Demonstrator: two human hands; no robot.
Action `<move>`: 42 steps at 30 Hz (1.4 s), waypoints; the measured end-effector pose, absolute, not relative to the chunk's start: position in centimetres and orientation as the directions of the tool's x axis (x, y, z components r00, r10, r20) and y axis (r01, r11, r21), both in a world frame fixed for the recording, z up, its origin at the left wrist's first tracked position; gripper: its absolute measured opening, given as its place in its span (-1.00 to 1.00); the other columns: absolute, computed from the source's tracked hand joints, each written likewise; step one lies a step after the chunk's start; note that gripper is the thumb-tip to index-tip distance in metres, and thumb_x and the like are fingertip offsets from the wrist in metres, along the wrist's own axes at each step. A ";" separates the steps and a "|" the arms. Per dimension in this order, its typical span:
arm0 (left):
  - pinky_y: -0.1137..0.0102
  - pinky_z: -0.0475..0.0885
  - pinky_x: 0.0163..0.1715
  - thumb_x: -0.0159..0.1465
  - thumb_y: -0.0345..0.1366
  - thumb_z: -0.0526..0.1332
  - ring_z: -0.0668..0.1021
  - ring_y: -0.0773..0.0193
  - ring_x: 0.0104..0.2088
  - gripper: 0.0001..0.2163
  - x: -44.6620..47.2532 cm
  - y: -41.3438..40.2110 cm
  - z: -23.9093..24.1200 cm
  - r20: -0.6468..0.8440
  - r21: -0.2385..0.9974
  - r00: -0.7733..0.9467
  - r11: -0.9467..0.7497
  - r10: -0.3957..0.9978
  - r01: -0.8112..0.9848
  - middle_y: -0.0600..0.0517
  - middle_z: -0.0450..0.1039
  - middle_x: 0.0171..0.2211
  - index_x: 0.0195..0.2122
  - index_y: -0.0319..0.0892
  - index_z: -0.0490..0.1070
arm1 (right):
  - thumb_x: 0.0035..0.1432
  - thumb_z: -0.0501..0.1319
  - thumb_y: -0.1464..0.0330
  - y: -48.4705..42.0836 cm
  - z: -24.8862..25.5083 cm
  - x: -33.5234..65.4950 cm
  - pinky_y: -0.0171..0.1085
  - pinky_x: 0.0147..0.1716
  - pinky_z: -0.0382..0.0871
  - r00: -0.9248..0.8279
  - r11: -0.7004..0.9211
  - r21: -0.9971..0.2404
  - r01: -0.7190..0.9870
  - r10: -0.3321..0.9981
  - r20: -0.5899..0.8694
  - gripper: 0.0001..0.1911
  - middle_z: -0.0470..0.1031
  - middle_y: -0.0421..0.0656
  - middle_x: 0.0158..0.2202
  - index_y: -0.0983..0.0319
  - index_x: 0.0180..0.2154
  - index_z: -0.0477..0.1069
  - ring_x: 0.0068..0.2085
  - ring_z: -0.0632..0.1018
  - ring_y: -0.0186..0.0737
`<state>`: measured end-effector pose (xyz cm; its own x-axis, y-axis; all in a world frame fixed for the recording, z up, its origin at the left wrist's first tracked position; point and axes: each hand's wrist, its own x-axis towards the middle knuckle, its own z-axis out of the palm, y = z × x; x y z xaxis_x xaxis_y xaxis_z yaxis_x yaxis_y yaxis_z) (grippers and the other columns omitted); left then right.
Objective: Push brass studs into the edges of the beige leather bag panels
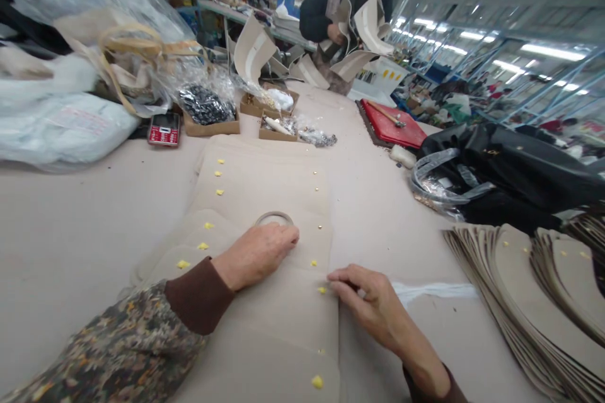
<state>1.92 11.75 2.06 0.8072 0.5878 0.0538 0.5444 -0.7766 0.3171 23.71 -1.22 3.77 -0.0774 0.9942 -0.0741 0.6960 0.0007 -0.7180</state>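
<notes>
Overlapping beige panels [274, 315] lie spread in front of me, with yellow marks along both sides and small metal studs near the right edge. Over their middle is my left hand [259, 253], its fingers bent and pressed together. A round rim [274, 215] shows just behind that hand; the rest of it is hidden, and I cannot tell whether the hand grips it. My right hand [373, 302] is at the panels' right edge, thumb and forefinger drawn together beside a yellow mark [322, 290]. Whatever small thing those fingertips pinch, if any, cannot be made out.
Stacked beige panels [515, 289] fan out at the right, near a black bag [510, 164]. A hammer [385, 114] lies on a red pad [401, 129]. Small boxes [212, 128] of hardware and plastic bags [61, 119] line the back. Across the table a person [312, 16] holds curved panels.
</notes>
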 end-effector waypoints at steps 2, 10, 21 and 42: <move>0.38 0.30 -0.39 0.36 -0.42 0.01 0.48 0.23 -0.36 -0.87 1.9 11.9 2.2 0.109 0.341 0.793 -0.772 0.599 0.536 0.03 0.44 -0.37 -0.28 -0.17 0.31 | 0.20 0.18 0.38 1.0 2.9 24.4 -0.27 -0.24 0.41 0.027 0.016 -0.694 0.720 0.998 0.050 -0.82 0.61 -0.12 -0.27 0.18 -0.21 0.56 -0.27 0.58 -0.18; 0.42 0.43 -0.33 0.43 -0.31 -0.06 0.58 0.25 -0.30 -0.82 2.0 11.6 2.4 0.408 0.438 0.738 -0.824 0.538 0.359 0.00 0.51 -0.26 0.00 -0.16 0.21 | 0.22 0.18 0.41 5.3 3.2 22.0 -0.31 -0.29 0.42 -0.008 0.262 -0.763 0.591 0.948 0.319 -0.81 0.59 -0.12 -0.26 0.23 -0.16 0.52 -0.30 0.55 -0.26; 0.40 0.43 -0.44 0.43 -0.34 -0.07 0.62 0.20 -0.32 -0.78 2.3 10.9 2.1 0.404 0.423 0.728 -0.818 0.555 0.389 -0.01 0.54 -0.28 0.07 -0.19 0.10 | 0.18 0.10 0.54 6.0 2.8 20.0 -0.32 -0.36 0.36 -0.203 0.503 -0.535 0.678 0.829 0.522 -0.84 0.50 -0.13 -0.43 0.25 -0.34 0.43 -0.39 0.50 -0.27; 0.41 0.32 -0.46 0.33 -0.48 0.06 0.44 0.26 -0.43 -0.88 4.5 12.2 1.9 0.317 0.169 0.746 -0.809 0.585 0.562 0.07 0.38 -0.44 -0.34 -0.18 0.29 | -0.17 0.39 0.10 8.2 0.9 24.4 -0.40 -0.62 0.36 0.304 -0.283 -0.957 0.069 0.919 -0.250 -0.59 0.46 -0.21 -0.63 0.33 -0.46 0.48 -0.65 0.45 -0.38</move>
<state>4.53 12.23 1.93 0.7465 0.5849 0.3173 0.5622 -0.8094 0.1693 24.45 8.23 0.95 0.3039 0.9193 -0.2501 0.0689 -0.2830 -0.9566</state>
